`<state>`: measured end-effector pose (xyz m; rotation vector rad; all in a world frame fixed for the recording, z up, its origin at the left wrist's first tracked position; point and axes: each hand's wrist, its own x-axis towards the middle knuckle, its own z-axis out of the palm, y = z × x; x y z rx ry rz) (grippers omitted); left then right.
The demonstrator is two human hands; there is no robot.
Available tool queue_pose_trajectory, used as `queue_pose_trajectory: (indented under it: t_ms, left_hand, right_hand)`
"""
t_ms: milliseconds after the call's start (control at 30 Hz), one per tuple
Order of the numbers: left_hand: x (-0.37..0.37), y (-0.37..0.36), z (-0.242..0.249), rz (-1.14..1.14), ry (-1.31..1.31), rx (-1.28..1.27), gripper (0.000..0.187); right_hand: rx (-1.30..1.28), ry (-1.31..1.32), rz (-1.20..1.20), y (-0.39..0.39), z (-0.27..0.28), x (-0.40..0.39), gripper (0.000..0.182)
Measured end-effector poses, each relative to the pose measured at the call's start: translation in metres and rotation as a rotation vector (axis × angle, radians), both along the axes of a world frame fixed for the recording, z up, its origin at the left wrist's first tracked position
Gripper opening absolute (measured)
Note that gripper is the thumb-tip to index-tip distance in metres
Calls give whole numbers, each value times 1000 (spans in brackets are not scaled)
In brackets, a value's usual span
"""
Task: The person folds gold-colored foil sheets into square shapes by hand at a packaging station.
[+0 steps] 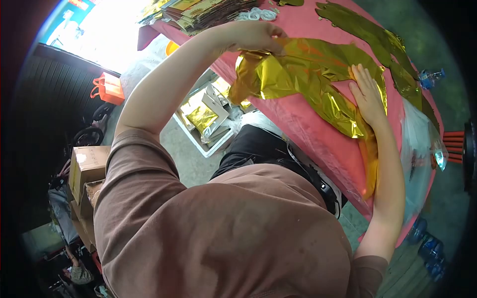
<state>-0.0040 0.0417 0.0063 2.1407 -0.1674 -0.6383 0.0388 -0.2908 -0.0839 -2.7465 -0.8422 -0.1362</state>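
Note:
A shiny, crumpled gold foil balloon [298,74], flat and without air, lies across the pink-covered table [288,116]. At its far left end, my left hand [258,37] has its fingers closed on the foil edge. My right hand [367,94] rests flat on the foil's right part, fingers stretched out. A narrow strip of the same foil hangs down beside my right forearm. Part of the foil drapes over the near table edge.
More flat gold foil pieces [367,37] lie along the table's far right side. Stacked flat packets [203,15] and white rings [258,14] sit at the far left. Clear plastic [415,149] covers the right edge. Below stands a white crate [211,150] with gold packets.

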Motion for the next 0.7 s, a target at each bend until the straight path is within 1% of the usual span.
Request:
queue_pose_trajectory:
  t_ms: [33, 67, 100, 133, 200, 233, 267, 300, 333, 367, 433, 467, 500, 533, 567, 600, 633, 667, 700]
  left_hand:
    - [-5, 1, 4, 57, 26, 57, 42]
    - [-5, 5, -3, 52, 22, 55, 42]
    - [-2, 10, -16, 47, -29, 60, 40]
    - [0, 11, -18, 34, -86, 63, 39]
    - [-4, 12, -15, 4, -178, 212, 37]
    - [-4, 13, -16, -24, -214, 265, 38]
    - [-4, 12, -16, -50, -248, 318, 39]
    - [-9, 8, -6, -55, -293, 406, 39]
    - [-12, 3, 3, -52, -337, 495, 40]
    - [-11, -4, 2, -71, -350, 484, 40]
    - [-10, -17, 0, -70, -753, 706, 41]
    - [-7, -30, 1, -109, -707, 609, 40]
    - [0, -43, -5, -117, -715, 598, 40]
    - [10, -54, -20, -263, -795, 455, 44]
    - [21, -65, -34, -407, -868, 310, 47]
    - [29, -77, -45, -411, -871, 304, 47]
    - [37, -88, -55, -511, -914, 252, 50]
    - [43, -93, -64, -610, -955, 199, 53]
    - [47, -93, -69, -614, -950, 196, 53]
  right_hand:
    - [-1, -1, -3, -5, -3, 4, 52]
    - [-13, -2, -30, -11, -5, 8, 51]
    - [-26, -8, -62, -15, -5, 10, 50]
    - [-29, -21, -81, -18, -3, 10, 50]
    - [-11, 0, -25, -24, 2, 10, 52]
    - [-22, -21, -59, -31, 7, 10, 52]
    - [131, 50, -56, -38, 11, 9, 52]
    - [286, 119, -48, -44, 17, 6, 53]
    - [375, 157, -76, -48, 28, -2, 53]
    - [369, 145, -98, -53, 32, -7, 53]
    - [326, 169, -181, -60, 34, -17, 49]
    - [321, 162, -197, -57, 32, -23, 49]
    - [219, 150, -172, -50, 27, -27, 50]
    - [117, 139, -144, -43, 24, -31, 51]
    - [114, 135, -152, -33, 21, -37, 51]
    - [45, 80, -119, -24, 18, -45, 52]
    - [-23, 28, -83, -19, 16, -50, 53]
    - [-29, 53, -78, -20, 17, -48, 54]
    - [-29, 58, -82, -22, 18, -45, 54]
